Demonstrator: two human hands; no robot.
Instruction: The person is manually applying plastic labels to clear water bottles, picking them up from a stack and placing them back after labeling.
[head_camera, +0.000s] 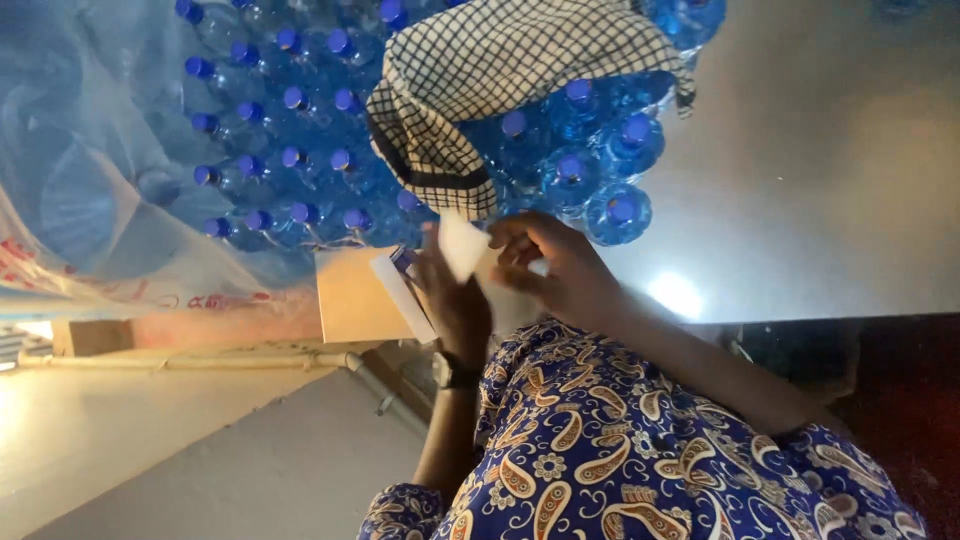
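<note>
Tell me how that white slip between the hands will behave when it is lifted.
The white slip, pinched between the left hand and the right hand, looks thin like paper, so probably floppy and very light. It would likely crease or tear easily. Flat-sided, it should not roll, though a draught might shift it.

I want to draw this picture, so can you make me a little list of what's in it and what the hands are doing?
left hand: holds a white box; watch on the wrist
right hand: fingers pinch a white paper
behind hands: bottles with blue caps, in clear wrap
over bottles: checked cloth
clothes: blue patterned garment
right side: shiny grey surface
</note>
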